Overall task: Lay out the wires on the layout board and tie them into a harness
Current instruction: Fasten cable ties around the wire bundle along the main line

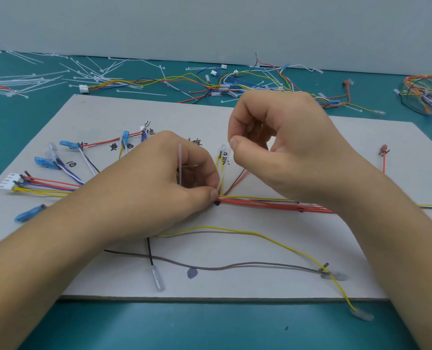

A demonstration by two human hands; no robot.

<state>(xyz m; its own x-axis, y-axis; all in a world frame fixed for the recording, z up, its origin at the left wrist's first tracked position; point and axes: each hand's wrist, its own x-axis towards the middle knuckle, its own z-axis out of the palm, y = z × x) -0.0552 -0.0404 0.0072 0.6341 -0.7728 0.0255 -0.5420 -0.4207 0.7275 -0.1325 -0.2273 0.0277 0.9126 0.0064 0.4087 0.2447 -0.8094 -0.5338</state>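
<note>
While the left hand (159, 188) and right hand (285, 137) pinch a cable tie (180, 160), the wire bundle (260, 204) runs beneath them

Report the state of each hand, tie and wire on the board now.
left hand, pinches wire bundle on layout board.
right hand, pinches cable tie end, raised.
cable tie, upright, not trimmed.
yellow wire, loose, terminal lying off board.
brown wire, loose, lying on board.
spare cable ties, scattered on table.

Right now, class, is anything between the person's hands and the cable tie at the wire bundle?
Nothing visible. The left hand holds the cable tie against the wire bundle; the right hand appears to pinch its upper end.
</note>
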